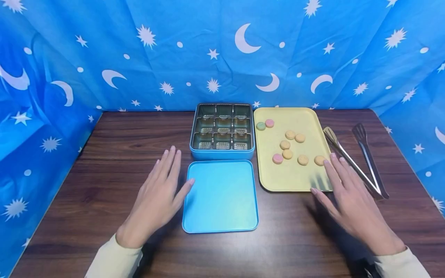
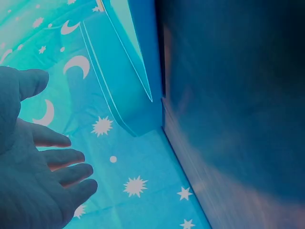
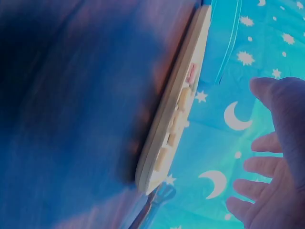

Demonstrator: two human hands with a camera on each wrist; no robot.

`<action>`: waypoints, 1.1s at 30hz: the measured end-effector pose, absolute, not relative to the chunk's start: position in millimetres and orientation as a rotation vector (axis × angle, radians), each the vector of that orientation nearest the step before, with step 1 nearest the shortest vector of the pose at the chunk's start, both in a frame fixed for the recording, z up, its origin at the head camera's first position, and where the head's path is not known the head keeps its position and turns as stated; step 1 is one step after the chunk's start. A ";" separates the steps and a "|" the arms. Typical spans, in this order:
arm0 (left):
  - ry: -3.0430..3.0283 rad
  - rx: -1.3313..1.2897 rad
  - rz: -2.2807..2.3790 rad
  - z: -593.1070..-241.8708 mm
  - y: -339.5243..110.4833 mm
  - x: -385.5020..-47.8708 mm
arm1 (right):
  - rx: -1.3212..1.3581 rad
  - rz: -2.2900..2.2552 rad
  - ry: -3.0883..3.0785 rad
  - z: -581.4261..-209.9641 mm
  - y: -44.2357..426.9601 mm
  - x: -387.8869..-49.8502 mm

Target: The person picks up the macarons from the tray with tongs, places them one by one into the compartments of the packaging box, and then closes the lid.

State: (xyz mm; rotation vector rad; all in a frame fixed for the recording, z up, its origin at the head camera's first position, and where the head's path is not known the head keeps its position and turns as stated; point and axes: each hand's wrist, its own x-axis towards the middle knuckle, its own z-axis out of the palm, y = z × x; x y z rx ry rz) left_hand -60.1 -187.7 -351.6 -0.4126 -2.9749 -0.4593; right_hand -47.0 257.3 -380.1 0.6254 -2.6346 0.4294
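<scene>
- Hand on the left (image 1: 156,199): fingers straight, thumb spread apart from them, above the desk (image 1: 139,133); in the head view the thumb tip overlaps the left edge of the blue lid (image 1: 222,197).
- Right hand (image 1: 354,202): fingers straight, thumb apart, above the near right corner of the yellow tray (image 1: 276,178).
- Biscuits (image 1: 287,154): nine show on the tray, six yellow, two pink, one green.
- Tongs (image 1: 372,166): spread, just right of the tray.
- Blue box (image 1: 222,155): just beyond the lid, beside the tray, its insert (image 1: 222,118) divided into nine compartments.
</scene>
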 end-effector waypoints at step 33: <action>-3.032 -0.528 -0.541 -364.8 -187.2 -152.2 | 0.033 0.616 -2.932 -386.4 340.1 -109.3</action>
